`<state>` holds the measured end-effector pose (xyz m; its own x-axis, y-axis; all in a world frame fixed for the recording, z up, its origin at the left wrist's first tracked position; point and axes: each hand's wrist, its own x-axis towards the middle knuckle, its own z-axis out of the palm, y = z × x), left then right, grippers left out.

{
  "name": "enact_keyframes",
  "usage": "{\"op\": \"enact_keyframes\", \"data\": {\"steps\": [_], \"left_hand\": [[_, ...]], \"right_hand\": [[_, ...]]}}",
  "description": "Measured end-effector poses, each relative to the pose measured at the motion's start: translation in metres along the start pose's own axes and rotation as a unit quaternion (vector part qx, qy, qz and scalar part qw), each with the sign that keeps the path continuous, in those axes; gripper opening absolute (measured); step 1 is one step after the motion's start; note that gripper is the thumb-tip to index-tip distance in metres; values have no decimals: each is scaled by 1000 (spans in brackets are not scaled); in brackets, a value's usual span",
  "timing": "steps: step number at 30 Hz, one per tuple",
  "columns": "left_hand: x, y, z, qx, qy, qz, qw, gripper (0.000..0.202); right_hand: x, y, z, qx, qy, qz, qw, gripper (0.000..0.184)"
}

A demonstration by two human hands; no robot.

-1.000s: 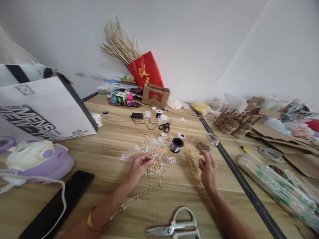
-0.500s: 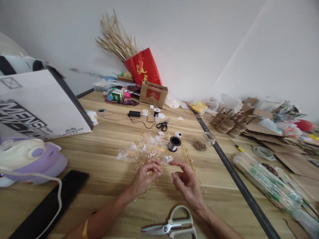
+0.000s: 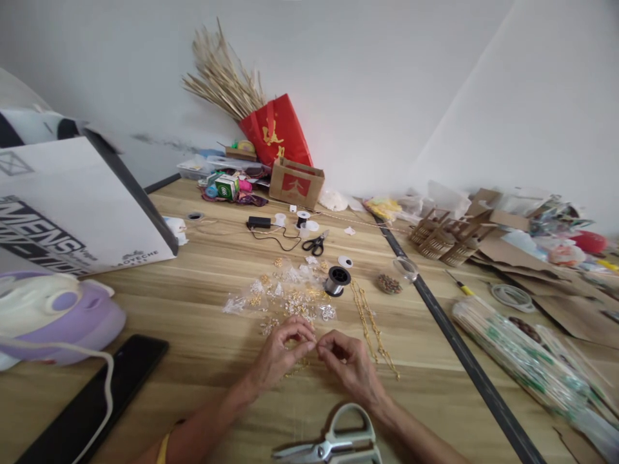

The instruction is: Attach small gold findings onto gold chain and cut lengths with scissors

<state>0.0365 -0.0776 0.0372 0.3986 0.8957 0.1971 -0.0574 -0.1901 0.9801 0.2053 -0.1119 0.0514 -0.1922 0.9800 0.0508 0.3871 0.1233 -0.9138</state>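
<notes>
Just in front of a scatter of small clear and gold beads [image 3: 298,303], my left hand [image 3: 286,349] is closed in a pinch. My right hand [image 3: 347,362] pinches too, its fingertips meeting those of the left. Whatever lies between the fingers is too small to make out. A bit of gold chain [image 3: 300,368] shows under the left hand. To the right of my right hand lies a longer gold chain [image 3: 370,322]. A spool of silver wire [image 3: 337,281] stands beyond the hands. Large scissors with pale handles [image 3: 352,438] rest near the front, below my right hand.
Black scissors [image 3: 315,243], a black adapter [image 3: 260,222] and a jar of brown beads [image 3: 391,283] lie farther back. On the left are a white box [image 3: 82,212], a purple iron [image 3: 72,316] and a black phone-like slab [image 3: 97,399]. Packaged sticks [image 3: 522,361] lie right.
My right hand has moved left, and its extended index finger has curled into a pinch. Its fingertips now meet those of my left hand, which has dipped slightly.
</notes>
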Motion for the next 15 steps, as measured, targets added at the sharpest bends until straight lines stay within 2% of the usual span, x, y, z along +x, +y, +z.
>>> {"op": "enact_keyframes", "data": {"steps": [3,9,15], "left_hand": [[0,-1,-1,1,4,-12,1000,8],[2,4,-2,-10,8,-82,997,13],[1,6,0,-32,-19,-77,996,19]], "right_hand": [[-1,-3,-1,-33,4,-14,999,16],[-2,-6,0,-68,1,-47,997,17],[-2,-7,1,-82,-8,-61,995,21]]}}
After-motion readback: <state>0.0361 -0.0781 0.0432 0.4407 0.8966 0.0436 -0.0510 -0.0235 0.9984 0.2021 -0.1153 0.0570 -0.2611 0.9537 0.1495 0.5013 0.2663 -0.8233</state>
